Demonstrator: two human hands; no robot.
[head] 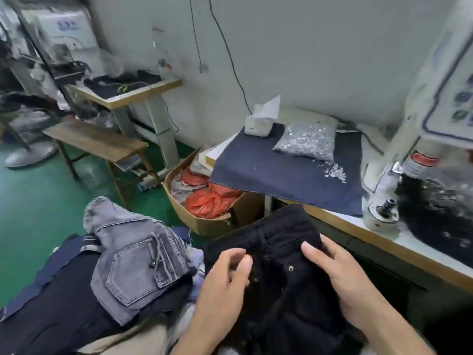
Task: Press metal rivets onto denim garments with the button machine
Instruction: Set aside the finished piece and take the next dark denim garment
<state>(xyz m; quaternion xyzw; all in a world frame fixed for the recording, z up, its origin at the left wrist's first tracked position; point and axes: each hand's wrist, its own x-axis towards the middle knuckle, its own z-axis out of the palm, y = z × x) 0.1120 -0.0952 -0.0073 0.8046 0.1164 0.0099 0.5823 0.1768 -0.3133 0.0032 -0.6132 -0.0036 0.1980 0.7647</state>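
1. Black jeans (279, 242) lie nearest the camera, bunched at the lower centre, in front of the table (399, 242) edge. The waistband faces up. Two small metal rivets show on the dark cloth: one (290, 268) near the right hand, one (255, 279) beside the left hand.
2. Grey jeans (133, 262) lie just left of the black pair, back pocket up, on a heap of dark garments. One rivet (152, 264) sits at the pocket corner.
3. Button machine (409, 160) stands at the right on the table. It is white, with a red-and-white label on its column and a control panel above. The writing is too blurred to read.
4. Bag of rivets (307, 139) rests on a blue cloth (268, 172) spread over the table; loose rivets (335, 172) lie just beside it. A white tissue box (258, 124) stands at the cloth's far corner.
5. Left hand (225, 275): fingers curled, pinching a fold of the black jeans near the fly.
6. Right hand (340, 270): fingers nearly straight and spread, lying flat on the black jeans below the waistband, thumb pressing the cloth.
7. Cardboard box (204, 221) with red bags stands on the green floor beside the table.
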